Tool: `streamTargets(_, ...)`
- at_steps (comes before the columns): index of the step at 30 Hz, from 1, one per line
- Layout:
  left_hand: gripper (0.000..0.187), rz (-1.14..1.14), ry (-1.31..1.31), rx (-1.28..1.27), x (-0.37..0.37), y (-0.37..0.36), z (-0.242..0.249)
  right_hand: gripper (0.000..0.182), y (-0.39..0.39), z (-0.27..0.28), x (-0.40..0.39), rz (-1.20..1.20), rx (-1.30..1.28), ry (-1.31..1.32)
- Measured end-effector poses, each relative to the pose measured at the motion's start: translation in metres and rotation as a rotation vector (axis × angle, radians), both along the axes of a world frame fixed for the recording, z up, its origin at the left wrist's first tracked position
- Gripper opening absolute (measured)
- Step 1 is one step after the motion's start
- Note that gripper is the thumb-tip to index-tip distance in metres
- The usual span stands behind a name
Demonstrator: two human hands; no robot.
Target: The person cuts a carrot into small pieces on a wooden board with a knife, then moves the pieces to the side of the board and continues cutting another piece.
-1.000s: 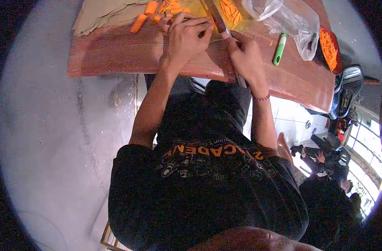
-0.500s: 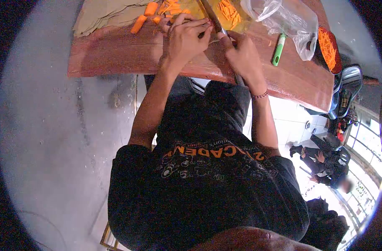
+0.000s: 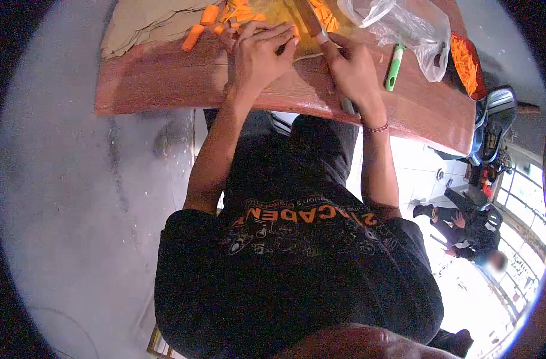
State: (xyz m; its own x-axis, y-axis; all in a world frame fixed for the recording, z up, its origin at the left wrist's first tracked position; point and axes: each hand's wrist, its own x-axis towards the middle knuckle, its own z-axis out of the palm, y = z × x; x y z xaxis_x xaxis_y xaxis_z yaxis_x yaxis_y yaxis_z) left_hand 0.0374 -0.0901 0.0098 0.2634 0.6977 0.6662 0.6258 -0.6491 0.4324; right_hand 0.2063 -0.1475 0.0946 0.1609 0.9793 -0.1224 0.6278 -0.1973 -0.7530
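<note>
My left hand [image 3: 258, 57] is closed with its fingertips on a carrot piece [image 3: 296, 32], of which only a small orange bit shows. In my right hand [image 3: 354, 69] is a knife [image 3: 311, 21], gripped by the handle, its blade pointing away from me. The blade stands just right of my left fingertips, over a yellowish cutting board [image 3: 277, 12]. Beyond the blade lies a pile of cut carrot strips [image 3: 327, 17]. Left of my left hand are carrot chunks [image 3: 193, 37] and carrot slices [image 3: 238, 12].
A green-handled tool [image 3: 394, 69] lies on the wooden table [image 3: 159, 78], right of my right hand. Behind it is a clear plastic bag [image 3: 431, 42]. A red container of carrot strips [image 3: 464, 63] stands at the right edge. Another person [image 3: 470, 230] sits further off at right.
The knife has shifted slightly right, away from my left fingertips, and orange carrot now shows there. The view has moved a little.
</note>
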Motion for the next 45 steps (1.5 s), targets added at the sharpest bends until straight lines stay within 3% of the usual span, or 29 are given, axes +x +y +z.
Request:
streamTargets(4,0.017,0.011,-0.011,-0.011,-0.003,0.001,-0.005,0.039,-0.008,-0.008,-0.003,0.017,0.088,0.022)
streamTargets(7,0.017,-0.006,-0.008,0.02,-0.004,-0.001,-0.003,0.037,-0.011,-0.005,-0.007,-0.017,-0.076,0.066)
streamTargets(13,0.015,-0.023,0.058,0.044,-0.004,-0.005,-0.002,0.037,-0.015,-0.014,-0.008,0.022,0.117,0.027)
streamTargets(18,0.015,-0.026,0.078,0.056,-0.004,-0.003,-0.004,0.039,-0.015,-0.01,-0.009,0.021,0.009,-0.019)
streamTargets(31,0.021,0.007,0.092,0.007,-0.003,-0.006,-0.003,0.039,-0.022,-0.014,-0.009,0.013,0.08,0.076)
streamTargets(33,0.022,0.005,0.106,0.027,-0.003,-0.006,-0.003,0.039,-0.022,-0.012,-0.009,0.031,0.053,-0.023)
streamTargets(36,0.023,-0.007,0.054,-0.011,-0.003,-0.008,-0.002,0.04,-0.02,-0.007,-0.009,0.028,-0.056,0.037)
streamTargets(39,0.023,0.01,0.081,0.0,-0.002,-0.008,-0.002,0.04,-0.02,-0.017,-0.007,0.036,0.051,-0.038)
streamTargets(45,0.023,-0.023,0.03,-0.01,-0.003,-0.006,-0.006,0.04,-0.022,-0.008,-0.01,0.018,-0.005,0.044)
